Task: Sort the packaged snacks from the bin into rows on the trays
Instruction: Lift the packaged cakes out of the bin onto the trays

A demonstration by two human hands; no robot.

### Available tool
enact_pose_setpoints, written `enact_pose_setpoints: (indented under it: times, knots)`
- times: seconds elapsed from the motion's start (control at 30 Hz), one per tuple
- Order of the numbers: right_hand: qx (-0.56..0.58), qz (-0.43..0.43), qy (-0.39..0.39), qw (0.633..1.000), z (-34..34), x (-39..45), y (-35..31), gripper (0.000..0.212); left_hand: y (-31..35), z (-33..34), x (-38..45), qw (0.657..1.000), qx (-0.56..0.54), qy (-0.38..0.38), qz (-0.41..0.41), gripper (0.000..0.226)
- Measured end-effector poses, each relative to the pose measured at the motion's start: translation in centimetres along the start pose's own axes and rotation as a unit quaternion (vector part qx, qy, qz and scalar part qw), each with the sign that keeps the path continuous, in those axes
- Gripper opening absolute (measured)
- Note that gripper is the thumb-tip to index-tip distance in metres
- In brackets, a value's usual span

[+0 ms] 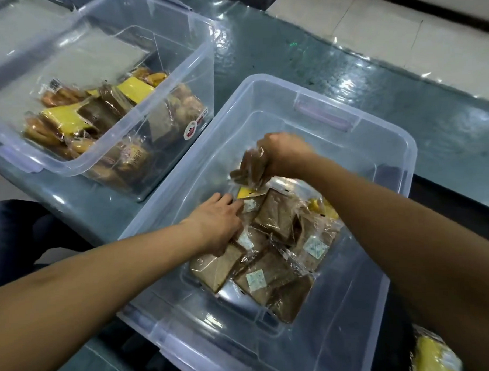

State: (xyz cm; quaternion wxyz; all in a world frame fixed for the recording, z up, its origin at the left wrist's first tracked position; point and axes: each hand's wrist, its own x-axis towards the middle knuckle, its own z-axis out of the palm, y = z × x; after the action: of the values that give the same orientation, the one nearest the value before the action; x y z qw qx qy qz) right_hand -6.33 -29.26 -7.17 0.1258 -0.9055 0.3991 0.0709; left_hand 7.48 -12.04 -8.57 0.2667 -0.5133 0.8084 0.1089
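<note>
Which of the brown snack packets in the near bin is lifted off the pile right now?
The brown packet gripped by the right hand, raised above the far end of the pile. The other brown packets lie flat in the near bin.

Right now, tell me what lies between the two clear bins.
Head view: only a bare strip of glossy dark tabletop separates the far bin from the near bin; no snack lies there.

Hands (219, 223) in snack bin (398, 150)

A glossy grey-green table (302, 62) carries two clear bins, one (399, 156) near and one (201, 47) farther left, standing just apart.
</note>
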Motion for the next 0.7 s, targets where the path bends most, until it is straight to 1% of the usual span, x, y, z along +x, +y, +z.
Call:
enact_pose_setpoints:
  times: [0.07, 0.13, 0.17, 0.2, 0.23, 0.3, 0.33, 0.4, 0.43, 0.5, 0.6, 0.63, 0.7]
  knots:
    - [0.069, 0.091, 0.012, 0.993, -2.7, -1.2, 1.3, 0.031, 0.0, -0.7, 0.6, 0.999, 0.006, -0.039, -0.006, 0.062]
    - [0.128, 0.141, 0.022, 0.981, -4.8, -2.6, 2.6, 0.026, 0.0, -1.1, 1.2, 0.996, -0.028, -0.081, -0.001, 0.061]
    - [0.155, 0.160, 0.011, 0.975, -5.6, -3.4, 3.2, 0.026, 0.0, -1.2, 1.5, 0.994, -0.047, -0.094, 0.003, 0.059]
    - [0.185, 0.178, -0.024, 0.966, -6.1, -4.1, 3.7, 0.028, 0.0, -1.2, 1.7, 0.993, -0.059, -0.099, 0.007, 0.056]
    - [0.217, 0.190, -0.079, 0.954, -6.2, -4.6, 3.9, 0.031, 0.0, -1.3, 1.8, 0.993, -0.062, -0.097, 0.008, 0.055]
    - [0.272, 0.206, -0.192, 0.920, -5.0, -5.0, 3.6, 0.037, -0.2, -1.3, 1.9, 0.994, -0.065, -0.084, 0.003, 0.056]
    - [0.282, 0.217, -0.230, 0.906, -3.8, -5.0, 3.2, 0.041, -0.3, -1.2, 1.9, 0.994, -0.071, -0.080, -0.002, 0.058]
    - [0.294, 0.246, -0.276, 0.881, -1.5, -4.9, 2.4, 0.049, -0.3, -1.1, 2.0, 0.993, -0.089, -0.078, -0.012, 0.060]
    - [0.312, 0.258, -0.287, 0.868, -0.7, -4.8, 2.1, 0.050, -0.4, -0.9, 1.9, 0.991, -0.109, -0.076, -0.016, 0.058]
    - [0.345, 0.269, -0.294, 0.850, 0.1, -4.6, 2.0, 0.050, -0.5, -0.5, 1.6, 0.985, -0.161, -0.062, -0.022, 0.052]
    - [0.362, 0.266, -0.280, 0.849, 0.1, -4.7, 2.0, 0.048, -0.5, -0.5, 0.9, 0.977, -0.208, -0.040, -0.034, 0.054]
    - [0.364, 0.266, -0.259, 0.854, 0.0, -4.9, 2.1, 0.046, -0.6, -0.6, 0.7, 0.974, -0.219, -0.032, -0.040, 0.052]
    - [0.359, 0.269, -0.186, 0.874, -0.4, -5.2, 2.5, 0.044, -0.9, -0.8, 0.5, 0.967, -0.246, -0.018, -0.054, 0.034]
